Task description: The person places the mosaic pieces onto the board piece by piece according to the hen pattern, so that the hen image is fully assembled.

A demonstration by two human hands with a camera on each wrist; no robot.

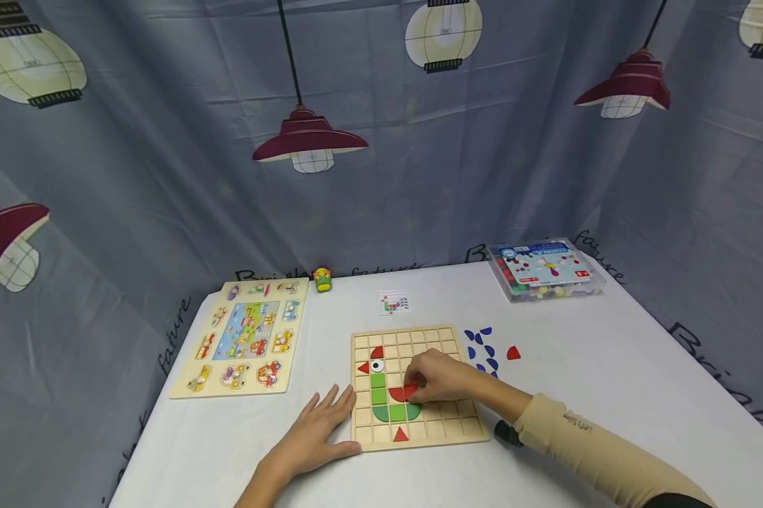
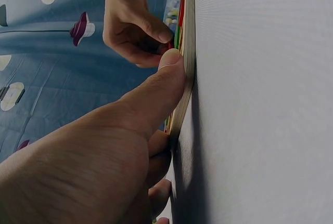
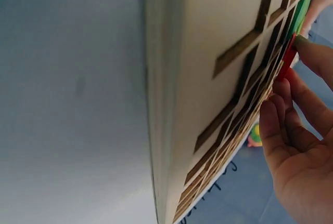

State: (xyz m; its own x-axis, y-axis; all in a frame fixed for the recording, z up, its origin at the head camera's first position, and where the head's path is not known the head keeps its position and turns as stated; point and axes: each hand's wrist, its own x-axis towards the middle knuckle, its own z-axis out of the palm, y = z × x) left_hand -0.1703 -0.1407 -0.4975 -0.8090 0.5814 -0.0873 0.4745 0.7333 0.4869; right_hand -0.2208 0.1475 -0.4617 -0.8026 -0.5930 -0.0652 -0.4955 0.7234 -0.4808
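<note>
One red piece (image 3: 287,58) is clamped between thumb and fingers of the right hand (image 1: 441,376) at the middle of the gridded board (image 1: 445,427); the left hand (image 1: 314,434), fingers extended, touches the board's left edge; blue pieces (image 1: 489,351) lie beyond its right edge on the bench (image 1: 584,353).

A close-fitting tan fabric sleeve (image 1: 603,448) covers the person's right forearm (image 1: 505,396), its cuff (image 1: 529,415) ending near the wrist. Small dark slanted lettering (image 1: 577,422), apparently "Let's Slim", marks it close to that cuff. Black material (image 1: 676,501) shows at the upper end. The left hand (image 1: 314,436), right hand (image 1: 443,376) and visible left forearm (image 1: 262,485) are bare.
</note>
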